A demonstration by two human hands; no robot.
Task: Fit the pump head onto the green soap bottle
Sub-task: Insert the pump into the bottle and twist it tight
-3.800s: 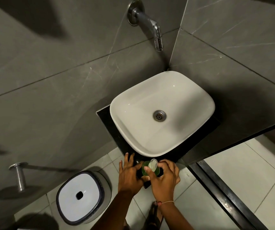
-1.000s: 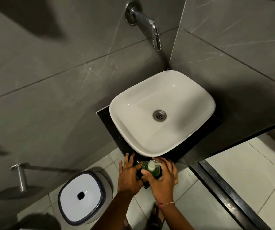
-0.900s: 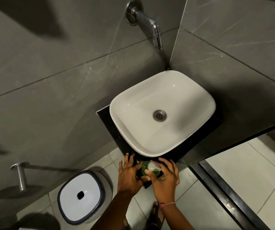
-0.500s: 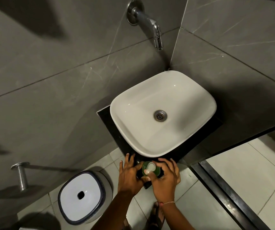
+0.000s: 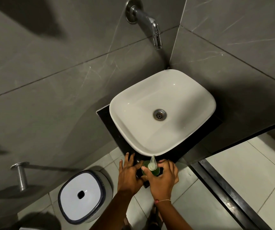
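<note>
Below the basin (image 5: 162,112) rim, on dark counter: green soap bottle (image 5: 156,171), upright. Left hand (image 5: 129,175) clasps its side; right hand (image 5: 162,177) pinches pump head (image 5: 152,164) (spout toward basin), seemingly seated. Light, probably slick plastic; hold body, turn at collar.

Grey tiled walls (image 5: 53,67), white basin (image 5: 180,97), pale floor tiles (image 5: 249,171).
</note>
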